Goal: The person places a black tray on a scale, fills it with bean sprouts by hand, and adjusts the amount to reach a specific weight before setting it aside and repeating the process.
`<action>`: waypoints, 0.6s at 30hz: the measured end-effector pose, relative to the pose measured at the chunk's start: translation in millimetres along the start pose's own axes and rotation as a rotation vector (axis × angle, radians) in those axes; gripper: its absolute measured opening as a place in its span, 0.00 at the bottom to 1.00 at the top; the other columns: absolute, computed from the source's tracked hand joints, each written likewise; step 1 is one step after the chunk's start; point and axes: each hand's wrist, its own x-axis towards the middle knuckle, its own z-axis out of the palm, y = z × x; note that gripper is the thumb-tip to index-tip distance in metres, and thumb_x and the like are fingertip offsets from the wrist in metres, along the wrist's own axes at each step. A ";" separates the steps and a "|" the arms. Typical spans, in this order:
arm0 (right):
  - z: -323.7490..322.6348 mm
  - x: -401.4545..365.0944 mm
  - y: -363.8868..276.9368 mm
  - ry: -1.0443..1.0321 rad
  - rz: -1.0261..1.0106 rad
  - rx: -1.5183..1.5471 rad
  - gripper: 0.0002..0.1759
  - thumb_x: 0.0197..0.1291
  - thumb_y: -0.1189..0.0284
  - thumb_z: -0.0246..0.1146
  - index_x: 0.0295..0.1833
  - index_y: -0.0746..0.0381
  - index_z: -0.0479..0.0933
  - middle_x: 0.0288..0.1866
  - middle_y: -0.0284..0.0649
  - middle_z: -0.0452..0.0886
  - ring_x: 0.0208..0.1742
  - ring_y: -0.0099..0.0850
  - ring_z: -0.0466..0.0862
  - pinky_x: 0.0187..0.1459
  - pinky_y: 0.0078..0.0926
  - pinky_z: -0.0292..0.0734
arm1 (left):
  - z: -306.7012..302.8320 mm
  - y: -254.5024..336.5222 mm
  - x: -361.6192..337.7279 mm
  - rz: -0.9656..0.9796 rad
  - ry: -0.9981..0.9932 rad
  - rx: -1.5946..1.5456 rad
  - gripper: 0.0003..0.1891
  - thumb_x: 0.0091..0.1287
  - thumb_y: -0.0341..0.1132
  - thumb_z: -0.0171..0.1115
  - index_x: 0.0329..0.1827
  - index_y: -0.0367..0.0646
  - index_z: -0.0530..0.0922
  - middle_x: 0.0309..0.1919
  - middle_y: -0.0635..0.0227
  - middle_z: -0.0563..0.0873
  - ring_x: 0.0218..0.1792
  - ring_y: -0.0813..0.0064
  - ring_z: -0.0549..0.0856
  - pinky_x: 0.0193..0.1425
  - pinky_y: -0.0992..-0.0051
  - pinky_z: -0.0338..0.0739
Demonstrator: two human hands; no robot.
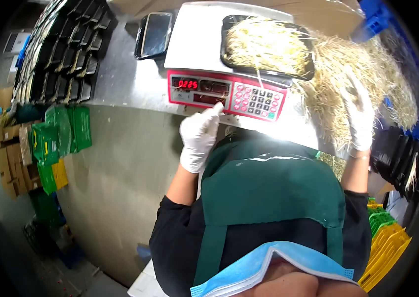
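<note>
My left hand (199, 136), in a white glove, is at the front edge of a red and white digital scale (182, 91). Its fingers are curled, one tip touching or almost touching the panel below the display; whatever they may pinch is hidden. On the scale's plate sits a black plastic tray (226, 54) heaped with thin, pale yellow sprouts (269, 44). The red digits appear to read 0225. My right hand (358, 116), also gloved, lies with fingers stretched out on a large loose pile of sprouts (331, 89) right of the scale.
Stacked black trays (70, 54) rise at the far left of the metal table (120, 81). A dark-screened device (157, 34) lies left of the scale. Blue crates (373, 22) stand at the back right. Green crates (46, 143) and cardboard boxes (13, 166) are on the left.
</note>
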 end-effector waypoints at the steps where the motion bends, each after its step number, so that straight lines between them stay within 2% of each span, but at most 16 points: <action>1: 6.8 5.7 -9.5 0.008 -0.002 0.100 0.28 0.61 0.75 0.64 0.68 0.61 0.71 0.66 0.40 0.76 0.67 0.30 0.73 0.61 0.26 0.72 | -5.8 5.5 31.0 0.107 0.053 -0.018 0.17 0.54 0.21 0.66 0.46 0.48 0.85 0.26 0.68 0.86 0.20 0.73 0.80 0.26 0.75 0.74; 2: 15.7 12.0 -19.3 0.013 -0.005 0.205 0.28 0.61 0.74 0.64 0.68 0.61 0.71 0.66 0.40 0.76 0.67 0.29 0.73 0.60 0.25 0.72 | -9.3 11.6 64.6 0.210 0.106 -0.033 0.19 0.53 0.21 0.67 0.49 0.48 0.85 0.24 0.68 0.84 0.18 0.74 0.76 0.24 0.76 0.72; 4: 25.2 31.7 -38.4 0.004 -0.023 0.222 0.29 0.62 0.68 0.65 0.68 0.61 0.70 0.68 0.40 0.74 0.66 0.29 0.74 0.59 0.24 0.73 | -17.9 31.3 113.8 0.206 -0.030 -0.023 0.18 0.53 0.25 0.70 0.48 0.46 0.85 0.30 0.66 0.86 0.23 0.72 0.79 0.29 0.73 0.75; 6: 33.4 49.2 -42.3 -0.004 -0.049 0.224 0.30 0.62 0.65 0.65 0.68 0.60 0.70 0.68 0.40 0.73 0.67 0.30 0.73 0.61 0.26 0.71 | -4.5 12.4 148.8 0.389 -0.095 -0.118 0.24 0.53 0.30 0.73 0.56 0.45 0.82 0.37 0.62 0.87 0.33 0.67 0.83 0.40 0.72 0.78; 7: 37.3 59.6 -42.1 -0.023 -0.072 0.226 0.31 0.62 0.62 0.65 0.69 0.60 0.70 0.69 0.40 0.72 0.68 0.31 0.72 0.63 0.28 0.70 | -8.5 16.6 158.9 0.248 -0.269 -0.131 0.37 0.50 0.39 0.77 0.65 0.45 0.74 0.48 0.54 0.83 0.48 0.58 0.81 0.56 0.66 0.75; 8: 45.0 69.3 -37.9 -0.029 -0.147 0.206 0.33 0.63 0.59 0.63 0.70 0.61 0.68 0.71 0.42 0.71 0.70 0.35 0.70 0.68 0.32 0.65 | -3.2 9.3 170.4 0.411 -0.184 0.092 0.44 0.50 0.48 0.76 0.71 0.45 0.67 0.59 0.47 0.76 0.57 0.52 0.76 0.63 0.60 0.70; 10: 64.9 76.5 -42.4 -0.065 -0.209 0.013 0.34 0.63 0.57 0.62 0.71 0.62 0.66 0.71 0.46 0.69 0.72 0.39 0.68 0.71 0.33 0.60 | 8.6 27.1 186.6 0.455 -0.185 0.311 0.43 0.52 0.51 0.73 0.70 0.41 0.67 0.63 0.43 0.72 0.60 0.47 0.73 0.66 0.58 0.66; 11: 77.5 77.8 -41.3 -0.126 -0.293 -0.073 0.35 0.63 0.56 0.62 0.71 0.61 0.65 0.71 0.47 0.69 0.72 0.40 0.68 0.71 0.34 0.61 | 21.9 25.2 184.5 0.465 -0.194 0.297 0.43 0.52 0.51 0.73 0.70 0.41 0.67 0.63 0.43 0.72 0.60 0.47 0.73 0.66 0.58 0.66; 12: 84.8 81.8 -44.4 -0.183 -0.380 -0.160 0.35 0.63 0.55 0.62 0.72 0.61 0.65 0.70 0.49 0.70 0.71 0.41 0.69 0.70 0.34 0.61 | 38.3 18.9 183.1 0.439 -0.282 0.145 0.42 0.54 0.50 0.71 0.69 0.39 0.68 0.62 0.43 0.73 0.61 0.47 0.73 0.66 0.58 0.67; 13: 79.6 83.4 -50.6 -0.220 -0.345 -0.183 0.35 0.63 0.55 0.62 0.71 0.60 0.66 0.67 0.51 0.73 0.68 0.41 0.72 0.69 0.33 0.64 | 50.8 13.7 186.7 0.416 -0.370 -0.007 0.40 0.55 0.49 0.70 0.69 0.38 0.68 0.61 0.44 0.74 0.61 0.47 0.74 0.66 0.58 0.67; 14: 65.1 88.4 -52.1 -0.203 -0.331 -0.197 0.35 0.63 0.55 0.62 0.71 0.60 0.66 0.67 0.51 0.73 0.68 0.41 0.72 0.69 0.33 0.64 | 51.5 18.8 192.6 0.437 -0.375 -0.022 0.40 0.55 0.49 0.70 0.69 0.38 0.68 0.61 0.44 0.74 0.61 0.47 0.74 0.66 0.58 0.67; 16: 32.3 93.7 -44.4 -0.177 -0.124 0.043 0.32 0.64 0.59 0.62 0.71 0.60 0.66 0.71 0.44 0.70 0.71 0.35 0.69 0.71 0.32 0.60 | 43.4 32.0 195.9 0.404 -0.526 0.038 0.33 0.56 0.44 0.69 0.63 0.37 0.73 0.58 0.47 0.77 0.60 0.49 0.75 0.66 0.58 0.67; 17: 20.5 95.3 -28.8 -0.161 -0.020 0.139 0.33 0.62 0.59 0.64 0.70 0.60 0.68 0.68 0.44 0.73 0.69 0.33 0.71 0.70 0.30 0.63 | 46.9 25.4 191.3 0.379 -0.472 0.092 0.25 0.56 0.40 0.68 0.56 0.36 0.78 0.56 0.50 0.79 0.58 0.52 0.76 0.62 0.59 0.70; 18: 15.9 95.9 -19.6 -0.148 0.002 0.128 0.33 0.62 0.59 0.64 0.70 0.60 0.68 0.68 0.44 0.73 0.69 0.33 0.71 0.70 0.30 0.63 | 45.8 23.0 192.6 0.392 -0.487 0.072 0.25 0.56 0.40 0.68 0.56 0.36 0.78 0.56 0.50 0.79 0.58 0.52 0.76 0.62 0.59 0.70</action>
